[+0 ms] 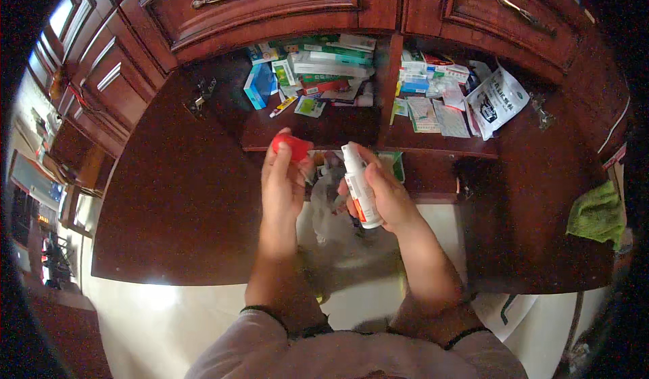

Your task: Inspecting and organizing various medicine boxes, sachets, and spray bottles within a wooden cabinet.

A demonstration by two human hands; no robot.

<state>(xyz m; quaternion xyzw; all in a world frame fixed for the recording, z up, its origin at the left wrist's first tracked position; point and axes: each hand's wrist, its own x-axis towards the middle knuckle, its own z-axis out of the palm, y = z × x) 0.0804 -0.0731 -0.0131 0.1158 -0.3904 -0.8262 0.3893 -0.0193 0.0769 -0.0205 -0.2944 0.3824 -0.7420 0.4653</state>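
My left hand (287, 176) is closed on a small red cap-like piece (293, 148), pinched between thumb and fingers. In my right hand (389, 193) is a white spray bottle (358, 188) with an orange patch on its label. The bottle is tilted, its white spray nozzle up and toward the left hand. Fingers wrap round its side and partly hide it. The two hands are apart, held in front of an open cabinet shelf (324, 128).
Medicine boxes (331, 65) pile up in the left compartment. More boxes and leaflets (433, 95) and a white pouch (499, 102) crowd the right one. Dark brown panels (182, 203) flank me. A green cloth (597, 215) hangs at the right. Below my hands is a translucent plastic bag (323, 220).
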